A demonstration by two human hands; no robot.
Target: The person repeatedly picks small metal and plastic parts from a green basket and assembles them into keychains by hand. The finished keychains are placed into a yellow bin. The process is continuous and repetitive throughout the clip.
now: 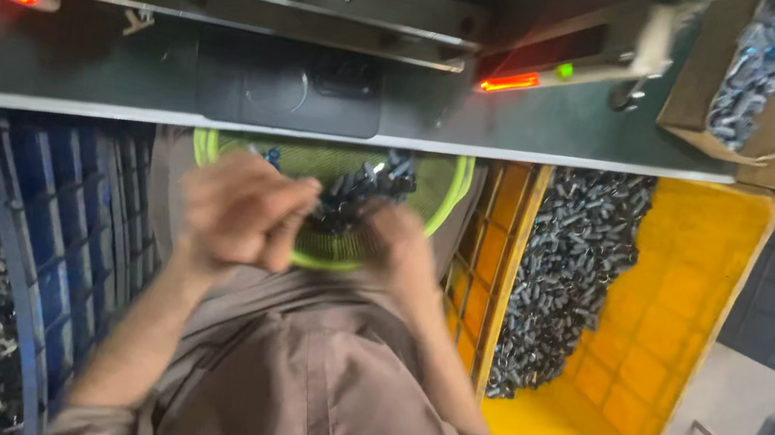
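Observation:
A lime-green mesh basket [441, 207] rests on my lap under the edge of a dark machine table [521, 130], with small dark metal parts [367, 184] inside. My left hand [242, 212] is curled at the basket's left rim, fingers closed; blur hides whether it holds a part. My right hand [399, 244] sits at the basket's near rim, fingers down among the parts, and its grip is blurred too.
A yellow crate [686, 320] of dark metal parts stands on my right, a blue crate [73, 224] on my left. Cardboard boxes [697, 99] of similar parts sit at top right. Red lights [507, 83] glow on the machine.

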